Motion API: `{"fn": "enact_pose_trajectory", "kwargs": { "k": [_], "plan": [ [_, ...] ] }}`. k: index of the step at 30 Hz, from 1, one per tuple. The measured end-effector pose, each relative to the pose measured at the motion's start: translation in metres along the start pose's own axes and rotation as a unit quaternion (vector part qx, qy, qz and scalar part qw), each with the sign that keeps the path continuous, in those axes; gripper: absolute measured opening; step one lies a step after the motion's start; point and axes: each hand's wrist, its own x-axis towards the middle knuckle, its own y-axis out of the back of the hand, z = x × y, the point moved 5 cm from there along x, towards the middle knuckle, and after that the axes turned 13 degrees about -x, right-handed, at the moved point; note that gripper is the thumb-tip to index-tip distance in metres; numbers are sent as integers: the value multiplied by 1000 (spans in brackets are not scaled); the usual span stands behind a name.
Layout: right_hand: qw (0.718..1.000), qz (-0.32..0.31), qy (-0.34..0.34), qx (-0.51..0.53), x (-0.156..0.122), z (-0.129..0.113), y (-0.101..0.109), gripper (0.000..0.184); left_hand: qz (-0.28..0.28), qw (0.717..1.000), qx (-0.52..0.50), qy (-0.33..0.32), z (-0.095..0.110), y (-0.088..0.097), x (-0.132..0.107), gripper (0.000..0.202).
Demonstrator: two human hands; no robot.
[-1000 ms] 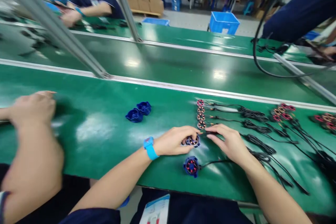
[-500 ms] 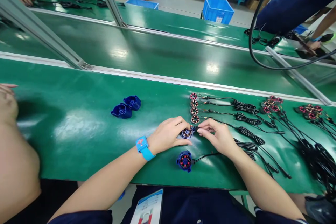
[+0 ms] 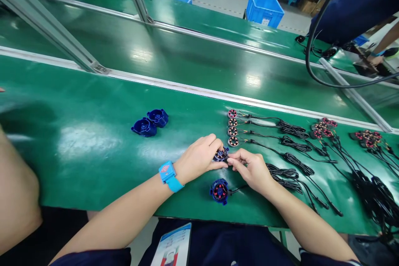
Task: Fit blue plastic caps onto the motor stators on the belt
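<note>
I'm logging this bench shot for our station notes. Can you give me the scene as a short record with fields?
Left hand: grips a blue housing
Right hand: pinches the housing's right edge
Near bench edge: a second housing with coil and cable
Behind hands: row of four coils, cables running right
Left of hands: two empty shells
Far left: another person's arm
</note>
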Motion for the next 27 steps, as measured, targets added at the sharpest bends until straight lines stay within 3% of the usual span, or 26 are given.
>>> {"fn": "enact_pose_trajectory", "kwargs": {
  "k": [3, 5, 8, 14, 16, 22, 27],
  "plan": [
    [986, 43, 87, -136, -5, -7, 1, 15, 1, 1000, -6, 5, 0, 0, 0, 41],
    [945, 78, 159, -274, -11, -17, -2, 16, 7, 1000, -16, 5, -1, -1, 0, 40],
    [860, 78, 227, -450, -20, -36, -12, 28, 13, 999, -38, 4, -2, -2, 0, 32],
    [768, 87, 268, -575, -21, -64, -24, 30, 5, 1000, -29, -1, 0, 0, 2, 22],
    [768, 92, 269, -574, -19, -61, -24, 28, -1, 1000, -25, -3, 0, 0, 2, 21],
    [825, 120, 282, -474, -19, -37, -4, 23, 3, 999, -44, 0, -5, 0, 0, 39],
    [810, 93, 299, -495, -20, -42, -9, 26, 4, 999, -50, 0, -4, 2, 0, 30]
  ]
}}
